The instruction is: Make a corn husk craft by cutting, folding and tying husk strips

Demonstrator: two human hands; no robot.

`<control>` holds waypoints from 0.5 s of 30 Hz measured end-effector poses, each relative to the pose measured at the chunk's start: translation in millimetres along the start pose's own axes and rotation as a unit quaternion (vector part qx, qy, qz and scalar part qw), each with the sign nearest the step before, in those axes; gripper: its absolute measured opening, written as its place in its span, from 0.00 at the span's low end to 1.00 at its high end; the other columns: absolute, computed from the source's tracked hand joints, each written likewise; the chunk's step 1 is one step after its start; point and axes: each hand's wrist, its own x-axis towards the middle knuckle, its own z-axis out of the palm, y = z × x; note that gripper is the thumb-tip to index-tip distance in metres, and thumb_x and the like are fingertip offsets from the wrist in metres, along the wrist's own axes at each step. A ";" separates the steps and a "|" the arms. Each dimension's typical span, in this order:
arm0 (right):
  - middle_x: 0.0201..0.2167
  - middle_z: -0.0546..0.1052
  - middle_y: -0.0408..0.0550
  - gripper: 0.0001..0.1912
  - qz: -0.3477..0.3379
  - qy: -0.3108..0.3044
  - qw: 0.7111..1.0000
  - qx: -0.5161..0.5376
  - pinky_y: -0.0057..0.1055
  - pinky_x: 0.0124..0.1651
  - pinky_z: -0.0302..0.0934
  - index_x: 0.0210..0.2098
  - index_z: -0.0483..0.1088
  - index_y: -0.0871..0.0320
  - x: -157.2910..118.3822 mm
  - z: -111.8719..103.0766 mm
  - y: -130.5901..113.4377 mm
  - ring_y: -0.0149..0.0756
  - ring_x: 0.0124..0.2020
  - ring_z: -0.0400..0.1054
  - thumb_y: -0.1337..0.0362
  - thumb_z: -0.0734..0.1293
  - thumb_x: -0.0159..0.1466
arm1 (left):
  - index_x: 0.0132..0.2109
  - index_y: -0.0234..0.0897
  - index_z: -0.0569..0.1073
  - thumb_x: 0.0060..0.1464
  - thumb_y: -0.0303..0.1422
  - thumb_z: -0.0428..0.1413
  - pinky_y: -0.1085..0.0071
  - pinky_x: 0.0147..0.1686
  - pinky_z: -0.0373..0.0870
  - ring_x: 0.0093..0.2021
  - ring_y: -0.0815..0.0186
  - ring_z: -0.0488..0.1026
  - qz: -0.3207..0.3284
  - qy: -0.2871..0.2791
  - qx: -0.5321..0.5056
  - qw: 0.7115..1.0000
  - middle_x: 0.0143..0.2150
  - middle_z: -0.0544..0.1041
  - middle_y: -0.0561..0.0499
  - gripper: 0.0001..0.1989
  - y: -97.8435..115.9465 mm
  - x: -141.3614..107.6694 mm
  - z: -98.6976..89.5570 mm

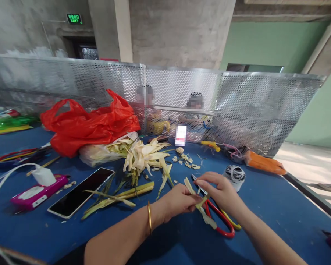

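A pale strip of dried corn husk [209, 218] is pinched between the fingers of my left hand [179, 198], and its lower end hangs toward me. My right hand [219, 189] is closed close beside it, thumb and forefinger together at the husk; the exact grip is partly hidden. Beneath my hands, scissors [223, 230] with red and yellow handles lie on the blue table [160, 243], blades pointing away. To the left rests a pile of corn husks [143, 156], with longer greenish-yellow husk pieces [127, 195] in front of it.
A black-screened phone [81, 191] and a purple power strip [40, 191] with a white charger lie left. Behind them is a red plastic bag [93, 123]. A ball of string [234, 175] and an orange packet [264, 163] sit right. A perforated metal screen [182, 84] stands behind; two people are beyond it.
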 end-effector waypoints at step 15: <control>0.24 0.71 0.43 0.10 0.113 0.127 0.981 0.095 0.30 0.34 0.58 0.23 0.67 0.56 -6.0 28.0 0.2 0.35 0.29 0.65 0.58 0.65 0.59 | 0.23 0.31 0.74 0.46 0.36 0.56 0.74 0.21 0.48 0.18 0.75 0.56 0.014 0.008 0.081 0.997 0.16 0.64 0.56 0.12 -5.1 0.1 1.7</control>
